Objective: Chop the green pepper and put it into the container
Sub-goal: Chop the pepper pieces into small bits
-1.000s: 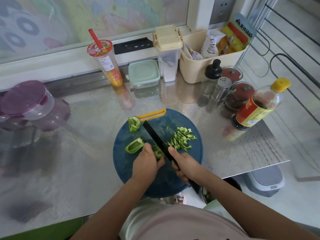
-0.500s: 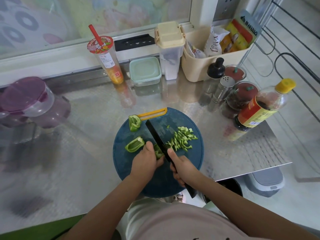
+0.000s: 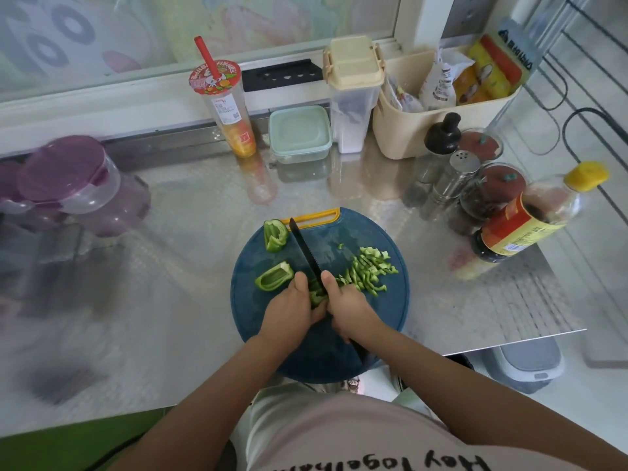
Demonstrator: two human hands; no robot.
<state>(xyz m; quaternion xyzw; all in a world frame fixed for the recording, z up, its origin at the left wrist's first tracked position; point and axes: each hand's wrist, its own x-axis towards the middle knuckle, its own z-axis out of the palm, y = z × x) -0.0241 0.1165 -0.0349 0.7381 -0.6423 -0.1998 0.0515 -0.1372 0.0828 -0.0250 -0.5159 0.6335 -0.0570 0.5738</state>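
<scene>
Grips the knife (image 3: 306, 253) in the right hand (image 3: 346, 309), fingers wrapped round the handle, thumb up beside the black blade. Slants the blade away and leftward, tip near the yellow grip of the round blue board (image 3: 384, 321). Pins a pepper piece (image 3: 316, 296) under the curled fingers of the left hand (image 3: 292, 311), thumb stretched forward just left of the blade. Sets both hands close together over the board's middle.

Has cut strips (image 3: 368, 270) heaped right of the blade, a pepper half (image 3: 274, 276) just left of the left thumb, and a chunk (image 3: 275, 235) by the far rim. Has the mint container (image 3: 300, 134), lid on, well apart at the back of the counter (image 3: 187, 266), between a straw cup (image 3: 224, 103) and a canister (image 3: 353, 96). Crowds the right side with a bin (image 3: 407, 137), a shaker (image 3: 455, 175) and a bottle (image 3: 530, 219). Puts a purple jug (image 3: 71, 185) far left.
</scene>
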